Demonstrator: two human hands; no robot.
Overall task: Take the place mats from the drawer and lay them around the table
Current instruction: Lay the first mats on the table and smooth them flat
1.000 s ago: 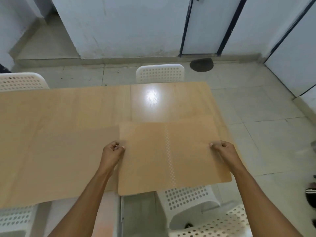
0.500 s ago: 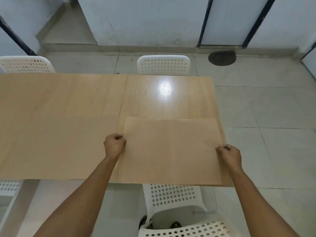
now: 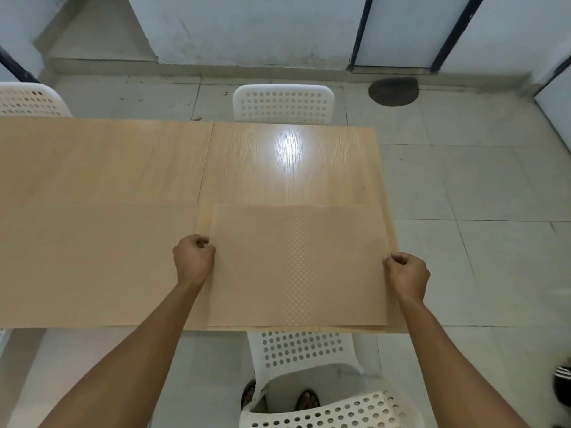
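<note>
Head view: left hand (image 3: 194, 257) and right hand (image 3: 407, 274) gripping place mat (image 3: 296, 267) edges with curled fingers; could overhang the surface (image 3: 108, 168) edge and slide off.

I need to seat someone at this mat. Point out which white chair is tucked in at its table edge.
The near chair, its perforated seat just below the place mat both hands hold. The far chair and the far-left chair stand across the table.
</note>
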